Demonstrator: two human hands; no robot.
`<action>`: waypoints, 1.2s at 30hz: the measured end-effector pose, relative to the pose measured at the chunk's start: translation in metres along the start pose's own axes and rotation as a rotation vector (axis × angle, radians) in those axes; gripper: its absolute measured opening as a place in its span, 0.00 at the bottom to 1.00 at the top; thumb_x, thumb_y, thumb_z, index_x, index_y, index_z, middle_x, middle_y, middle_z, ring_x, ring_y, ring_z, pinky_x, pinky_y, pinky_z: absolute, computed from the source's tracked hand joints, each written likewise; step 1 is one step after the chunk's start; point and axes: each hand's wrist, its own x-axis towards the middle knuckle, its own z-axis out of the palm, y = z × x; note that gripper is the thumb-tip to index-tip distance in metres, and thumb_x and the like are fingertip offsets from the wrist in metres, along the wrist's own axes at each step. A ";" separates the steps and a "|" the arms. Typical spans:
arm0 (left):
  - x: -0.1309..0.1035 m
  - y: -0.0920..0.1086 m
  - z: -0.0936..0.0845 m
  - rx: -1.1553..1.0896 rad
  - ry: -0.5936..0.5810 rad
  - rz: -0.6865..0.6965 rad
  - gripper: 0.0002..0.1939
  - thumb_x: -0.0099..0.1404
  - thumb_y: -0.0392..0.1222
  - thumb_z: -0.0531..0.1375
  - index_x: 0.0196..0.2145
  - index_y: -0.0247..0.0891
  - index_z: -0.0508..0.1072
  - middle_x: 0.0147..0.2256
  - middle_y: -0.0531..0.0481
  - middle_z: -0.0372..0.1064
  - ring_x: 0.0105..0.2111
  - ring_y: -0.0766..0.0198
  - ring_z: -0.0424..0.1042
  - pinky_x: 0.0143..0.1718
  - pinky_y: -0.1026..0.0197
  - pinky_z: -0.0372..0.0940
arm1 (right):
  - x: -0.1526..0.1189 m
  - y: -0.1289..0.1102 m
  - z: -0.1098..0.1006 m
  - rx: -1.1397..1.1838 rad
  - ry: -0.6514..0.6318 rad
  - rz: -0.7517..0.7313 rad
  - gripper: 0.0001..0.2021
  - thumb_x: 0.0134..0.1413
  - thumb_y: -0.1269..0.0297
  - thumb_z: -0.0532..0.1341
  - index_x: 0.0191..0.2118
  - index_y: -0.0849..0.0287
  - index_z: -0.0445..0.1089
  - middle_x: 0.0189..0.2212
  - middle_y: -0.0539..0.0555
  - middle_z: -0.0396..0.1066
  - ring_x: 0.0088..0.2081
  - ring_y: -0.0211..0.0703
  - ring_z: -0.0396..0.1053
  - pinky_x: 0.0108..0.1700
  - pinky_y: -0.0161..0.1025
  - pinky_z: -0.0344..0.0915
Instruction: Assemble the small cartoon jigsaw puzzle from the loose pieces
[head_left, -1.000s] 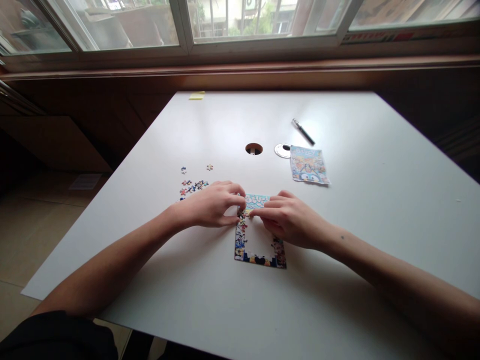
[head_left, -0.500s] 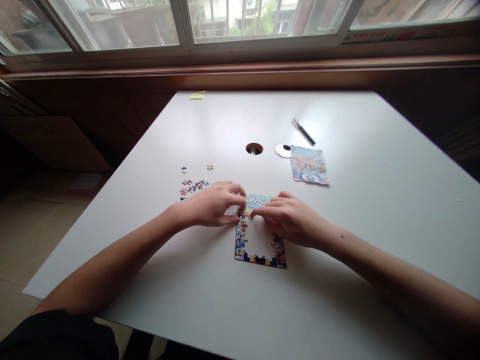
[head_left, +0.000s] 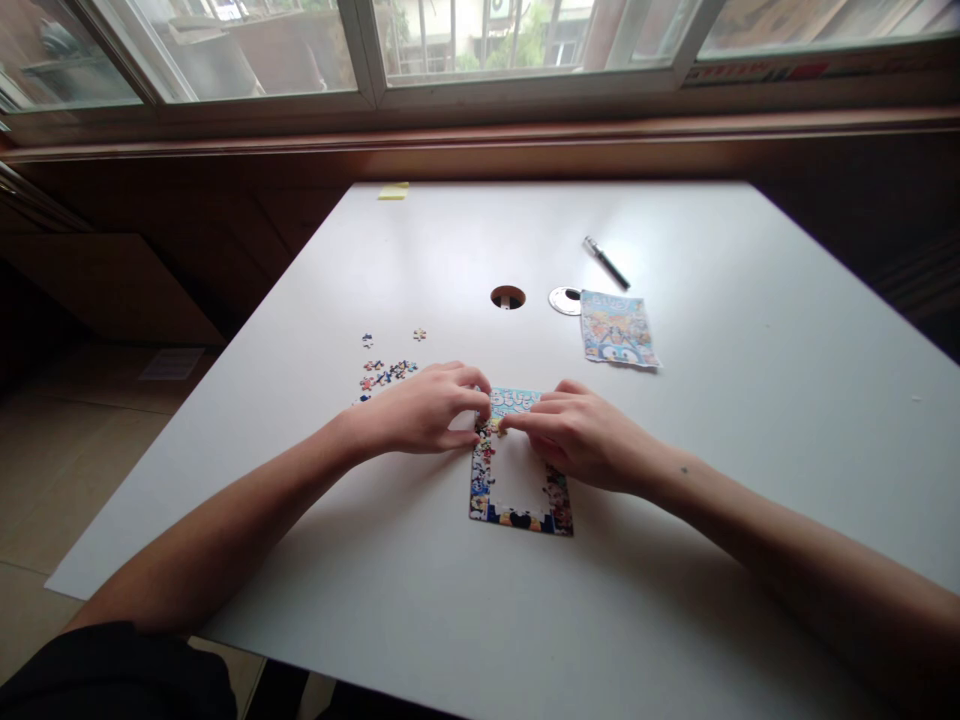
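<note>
Inward from the desk's (head_left: 420,580) near edge lies the puzzle (head_left: 481,490); the left hand's (head_left: 424,412) thumb and forefinger stand apart. The right hand's (head_left: 589,440) forefinger points inside; any pinch is unclear. Skewed pressure there might unseat border pieces.

This looks like a plain indoor room, home or office unclear: a white desk (head_left: 697,300) with a cable hole (head_left: 508,298) stands against a wide window (head_left: 517,45), its near left corner over a tiled floor (head_left: 45,480).
</note>
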 end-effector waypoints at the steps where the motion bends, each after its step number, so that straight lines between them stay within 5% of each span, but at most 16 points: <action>1: 0.000 0.000 0.000 -0.001 0.002 0.000 0.06 0.65 0.40 0.63 0.41 0.42 0.77 0.50 0.45 0.71 0.49 0.56 0.71 0.54 0.51 0.64 | 0.000 0.001 0.000 0.007 0.021 0.001 0.16 0.60 0.75 0.54 0.47 0.54 0.75 0.27 0.49 0.75 0.27 0.38 0.67 0.40 0.41 0.56; 7: 0.000 -0.001 0.001 -0.003 0.006 0.014 0.06 0.66 0.41 0.62 0.41 0.42 0.76 0.51 0.45 0.70 0.49 0.56 0.70 0.54 0.52 0.64 | -0.002 0.022 0.009 0.068 0.251 0.172 0.09 0.61 0.73 0.57 0.40 0.58 0.75 0.31 0.52 0.77 0.32 0.41 0.72 0.42 0.42 0.61; 25: 0.000 -0.001 0.001 0.089 -0.029 0.050 0.12 0.67 0.41 0.62 0.49 0.47 0.76 0.51 0.44 0.68 0.50 0.56 0.69 0.55 0.51 0.64 | -0.004 0.027 0.014 0.150 0.222 0.195 0.08 0.58 0.72 0.58 0.40 0.57 0.74 0.28 0.51 0.71 0.30 0.40 0.65 0.41 0.41 0.62; 36: 0.001 0.010 0.007 0.211 -0.019 0.005 0.10 0.71 0.42 0.58 0.45 0.47 0.78 0.53 0.43 0.66 0.51 0.53 0.67 0.57 0.44 0.61 | -0.003 0.026 0.014 0.145 0.215 0.205 0.08 0.58 0.72 0.57 0.39 0.58 0.73 0.28 0.51 0.71 0.31 0.41 0.66 0.42 0.42 0.62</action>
